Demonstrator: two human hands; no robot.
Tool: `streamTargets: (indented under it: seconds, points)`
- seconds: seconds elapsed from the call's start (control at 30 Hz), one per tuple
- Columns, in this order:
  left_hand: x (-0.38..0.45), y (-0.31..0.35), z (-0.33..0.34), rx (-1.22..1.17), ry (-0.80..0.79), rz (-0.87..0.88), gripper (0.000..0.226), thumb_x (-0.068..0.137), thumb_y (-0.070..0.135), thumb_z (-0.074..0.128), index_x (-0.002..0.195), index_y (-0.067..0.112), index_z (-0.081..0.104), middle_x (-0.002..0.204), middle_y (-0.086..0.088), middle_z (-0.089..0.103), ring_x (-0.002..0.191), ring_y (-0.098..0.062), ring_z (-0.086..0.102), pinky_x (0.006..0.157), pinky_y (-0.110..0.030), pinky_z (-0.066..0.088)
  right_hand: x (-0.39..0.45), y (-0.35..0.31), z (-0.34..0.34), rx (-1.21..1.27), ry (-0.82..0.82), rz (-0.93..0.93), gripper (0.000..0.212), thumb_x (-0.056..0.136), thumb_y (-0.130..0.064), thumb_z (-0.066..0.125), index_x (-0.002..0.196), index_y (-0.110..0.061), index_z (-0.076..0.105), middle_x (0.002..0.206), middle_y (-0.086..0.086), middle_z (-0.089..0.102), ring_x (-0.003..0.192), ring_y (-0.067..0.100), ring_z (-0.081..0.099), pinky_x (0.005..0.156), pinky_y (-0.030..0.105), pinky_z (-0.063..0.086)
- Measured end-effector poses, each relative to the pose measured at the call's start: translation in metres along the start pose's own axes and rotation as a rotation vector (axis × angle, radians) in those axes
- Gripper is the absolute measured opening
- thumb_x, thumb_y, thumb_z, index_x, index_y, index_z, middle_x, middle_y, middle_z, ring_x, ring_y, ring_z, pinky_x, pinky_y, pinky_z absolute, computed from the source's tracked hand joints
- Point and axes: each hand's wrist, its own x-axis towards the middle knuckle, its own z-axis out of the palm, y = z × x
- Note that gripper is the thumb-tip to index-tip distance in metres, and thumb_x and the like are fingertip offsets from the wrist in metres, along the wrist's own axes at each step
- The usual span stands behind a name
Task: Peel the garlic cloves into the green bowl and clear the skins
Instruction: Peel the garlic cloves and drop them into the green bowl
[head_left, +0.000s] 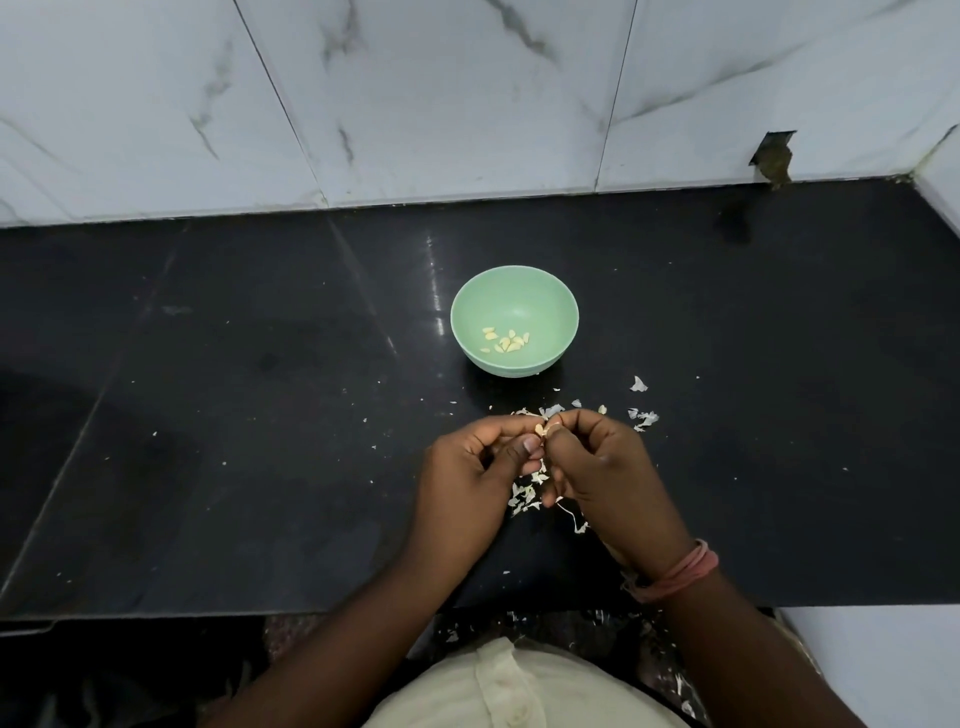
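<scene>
Above the counter (260, 415), one garlic clove (541, 429) is pinched by the fingers (530, 446) of both hands while several peeled cloves (506, 341) are held in the green bowl (514, 291); skins (524, 496) remain uncleared.

You are at a home kitchen counter: black polished stone worktop (260, 415), white marble-patterned wall tiles (441, 93) behind.

Garlic clove (541, 429) pinched between left hand (467, 480) and right hand (605, 478), peeled cloves (506, 342) held in green bowl (550, 291), skins (644, 415) scattered on black counter (234, 415).
</scene>
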Motion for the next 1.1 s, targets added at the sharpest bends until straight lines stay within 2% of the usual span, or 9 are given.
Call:
streamTargets:
  seconds: [0.1,0.23,0.33,0.47,0.6,0.7,0.77,0.93,1.1]
  points:
    - [-0.002,0.002,0.002,-0.129,0.016,-0.088,0.015,0.094,0.006,0.067,0.106,0.009,0.076,0.091,-0.009,0.078,0.086,-0.021,0.076,0.075,-0.024,0.058,0.000,0.001,0.000,-0.077,0.009,-0.025,0.015,0.097,-0.005,0.056,0.085,-0.001,0.063,0.055,-0.003,0.060,0.044,0.019,0.053,0.053,0.034,0.046]
    - [0.002,0.001,0.003,-0.407,0.053,-0.274,0.015,0.093,0.006,0.066,0.104,0.000,0.074,0.092,-0.018,0.076,0.084,-0.021,0.074,0.075,-0.026,0.060,-0.003,0.001,0.001,-0.144,0.010,-0.019,0.016,0.096,-0.004,0.055,0.082,-0.007,0.062,0.056,-0.005,0.061,0.042,0.018,0.054,0.044,0.023,0.041]
    - [0.002,-0.002,0.004,-0.625,0.037,-0.430,0.017,0.093,0.007,0.065,0.106,0.000,0.072,0.092,-0.015,0.074,0.082,-0.017,0.072,0.075,-0.024,0.060,-0.004,0.005,-0.002,-0.168,0.067,0.008,0.013,0.095,-0.006,0.055,0.084,-0.007,0.061,0.055,-0.007,0.056,0.043,0.018,0.056,0.046,0.024,0.042]
    - [0.002,-0.003,0.005,-0.746,0.074,-0.528,0.014,0.092,0.004,0.064,0.103,0.001,0.073,0.085,-0.011,0.071,0.073,-0.013,0.069,0.068,-0.022,0.060,-0.005,0.008,-0.006,-0.223,0.133,-0.013,0.011,0.095,-0.008,0.053,0.089,-0.008,0.063,0.065,-0.002,0.060,0.047,0.018,0.059,0.051,0.030,0.047]
    - [0.003,-0.002,0.003,-0.770,0.085,-0.552,0.014,0.093,0.001,0.063,0.104,0.000,0.072,0.086,-0.012,0.073,0.074,-0.014,0.071,0.068,-0.023,0.060,-0.005,0.008,-0.006,-0.208,0.135,-0.038,0.025,0.095,-0.007,0.042,0.085,-0.010,0.065,0.067,0.001,0.061,0.053,0.019,0.055,0.057,0.039,0.050]
    - [0.003,-0.002,0.002,-0.765,0.086,-0.559,0.015,0.092,0.001,0.064,0.105,0.000,0.070,0.086,-0.012,0.073,0.074,-0.014,0.071,0.069,-0.023,0.061,-0.003,0.012,-0.006,-0.323,0.184,-0.112,0.033,0.094,-0.034,0.048,0.076,-0.010,0.060,0.066,0.008,0.061,0.058,0.027,0.054,0.063,0.048,0.054]
    - [0.003,-0.002,0.001,-0.759,0.091,-0.555,0.019,0.091,0.002,0.065,0.110,-0.002,0.068,0.086,-0.013,0.073,0.074,-0.014,0.072,0.069,-0.023,0.061,-0.003,0.015,-0.006,-0.394,0.205,-0.152,0.042,0.098,-0.042,0.059,0.073,-0.009,0.058,0.064,0.010,0.061,0.061,0.031,0.058,0.062,0.045,0.055]
    - [0.004,-0.006,-0.002,-0.743,0.072,-0.551,0.019,0.091,0.003,0.067,0.109,-0.001,0.069,0.086,-0.012,0.071,0.074,-0.013,0.070,0.070,-0.022,0.061,-0.002,0.015,-0.002,-0.182,0.099,-0.138,0.004,0.095,-0.011,0.069,0.093,-0.012,0.072,0.081,0.003,0.073,0.062,0.012,0.065,0.058,0.026,0.055]
    - [0.004,-0.010,-0.003,-0.626,0.023,-0.520,0.012,0.089,0.006,0.070,0.100,0.003,0.075,0.080,-0.010,0.066,0.069,-0.010,0.061,0.062,-0.018,0.056,-0.001,0.016,-0.003,-0.045,0.058,-0.069,0.006,0.094,-0.006,0.069,0.094,-0.007,0.074,0.073,0.013,0.070,0.059,0.018,0.064,0.058,0.027,0.056]
